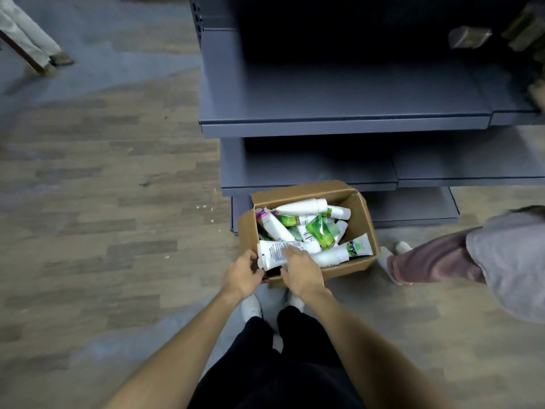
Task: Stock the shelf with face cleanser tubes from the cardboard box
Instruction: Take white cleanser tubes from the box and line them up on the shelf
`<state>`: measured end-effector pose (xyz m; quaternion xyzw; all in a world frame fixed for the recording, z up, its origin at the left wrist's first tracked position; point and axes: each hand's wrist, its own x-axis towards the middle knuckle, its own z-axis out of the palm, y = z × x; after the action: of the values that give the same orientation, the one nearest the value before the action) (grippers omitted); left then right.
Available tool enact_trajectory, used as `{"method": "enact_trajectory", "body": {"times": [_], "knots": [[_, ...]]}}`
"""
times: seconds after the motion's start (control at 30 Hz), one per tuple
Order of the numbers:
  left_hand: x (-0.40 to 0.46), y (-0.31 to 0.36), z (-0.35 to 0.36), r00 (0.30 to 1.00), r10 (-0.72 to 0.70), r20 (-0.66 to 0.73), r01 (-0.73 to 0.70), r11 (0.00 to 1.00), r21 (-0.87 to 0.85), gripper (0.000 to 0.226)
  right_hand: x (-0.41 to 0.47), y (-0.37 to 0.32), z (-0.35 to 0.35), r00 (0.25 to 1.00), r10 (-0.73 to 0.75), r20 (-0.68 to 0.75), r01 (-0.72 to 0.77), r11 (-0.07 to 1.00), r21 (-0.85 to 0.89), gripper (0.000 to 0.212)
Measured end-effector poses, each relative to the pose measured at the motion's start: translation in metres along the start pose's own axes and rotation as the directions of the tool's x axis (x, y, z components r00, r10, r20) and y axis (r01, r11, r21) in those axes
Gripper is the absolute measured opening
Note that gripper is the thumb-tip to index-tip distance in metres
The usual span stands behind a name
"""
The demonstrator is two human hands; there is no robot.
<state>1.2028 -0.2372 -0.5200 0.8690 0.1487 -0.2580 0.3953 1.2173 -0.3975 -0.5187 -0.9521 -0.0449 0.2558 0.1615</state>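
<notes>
Both hands reach into the cardboard box (364, 219): right hand (298, 268) lies flat-fingered on a white tube (272, 255); left hand (243, 273), fingers curled, touches its end. Shelf (339, 122) beyond stands bare.

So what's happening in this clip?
A person stands over a cardboard box of cleanser tubes on the floor, in front of grey shelves. The right hand rests on a white tube at the box's near end; the left hand is at the box's near corner. The shelf boards directly ahead hold no tubes yet.
</notes>
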Motion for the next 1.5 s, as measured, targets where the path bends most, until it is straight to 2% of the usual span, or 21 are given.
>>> {"method": "enact_trajectory", "body": {"times": [0.23, 0.33, 0.47, 0.53, 0.67, 0.83, 1.0, 1.13, 1.2, 1.33, 1.4, 1.5], "knots": [[0.003, -0.007, 0.011, 0.993, -0.115, -0.029, 0.112, 0.987, -0.112, 0.017, 0.015, 0.004, 0.006, 0.996, -0.083, -0.045, 0.071, 0.973, -0.221, 0.045], [0.006, -0.012, 0.012, 0.988, -0.152, -0.035, 0.146, 0.980, -0.136, 0.019, 0.025, 0.003, 0.006, 0.992, -0.120, -0.033, 0.104, 0.942, -0.319, 0.051], [0.011, -0.012, 0.013, 0.984, -0.168, -0.060, 0.159, 0.979, -0.129, 0.025, 0.030, 0.004, 0.001, 0.986, -0.156, -0.067, 0.121, 0.922, -0.367, 0.051], [0.014, -0.009, 0.014, 0.981, -0.181, -0.075, 0.171, 0.977, -0.123, 0.025, 0.031, 0.008, -0.002, 0.976, -0.186, -0.117, 0.139, 0.935, -0.325, 0.044], [0.018, 0.001, 0.014, 0.975, -0.191, -0.114, 0.173, 0.973, -0.151, 0.024, 0.042, 0.021, -0.007, 0.967, -0.242, -0.075, 0.222, 0.952, -0.210, 0.040], [0.022, 0.008, 0.018, 0.974, -0.169, -0.152, 0.145, 0.976, -0.161, 0.019, 0.058, 0.014, -0.010, 0.994, -0.071, -0.079, 0.071, 0.997, -0.004, 0.044], [0.023, 0.006, 0.023, 0.965, -0.190, -0.181, 0.164, 0.975, -0.150, 0.023, 0.072, 0.012, -0.010, 0.998, -0.012, -0.070, 0.010, 1.000, -0.026, 0.045], [0.021, 0.008, 0.024, 0.960, -0.194, -0.203, 0.170, 0.977, -0.128, 0.024, 0.073, 0.021, -0.013, 0.997, 0.030, -0.077, -0.023, 0.996, 0.084, 0.039], [0.023, 0.015, 0.020, 0.960, -0.185, -0.209, 0.163, 0.979, -0.118, 0.025, 0.074, 0.029, -0.022, 0.996, 0.043, -0.074, -0.026, 0.977, 0.213, 0.039], [0.034, 0.043, -0.001, 0.972, -0.130, -0.196, 0.112, 0.989, -0.096, 0.024, 0.076, 0.044, -0.053, 0.998, -0.038, -0.052, 0.058, 0.884, 0.465, 0.030], [0.041, 0.063, -0.016, 0.973, -0.068, -0.219, 0.053, 0.996, -0.075, 0.023, 0.076, 0.045, -0.070, 0.996, -0.060, -0.068, 0.087, 0.839, 0.538, 0.025], [0.047, 0.093, -0.038, 0.970, 0.040, -0.242, -0.048, 0.998, -0.030, 0.023, 0.079, 0.039, -0.096, 0.985, -0.094, -0.142, 0.160, 0.800, 0.579, 0.028]]}}
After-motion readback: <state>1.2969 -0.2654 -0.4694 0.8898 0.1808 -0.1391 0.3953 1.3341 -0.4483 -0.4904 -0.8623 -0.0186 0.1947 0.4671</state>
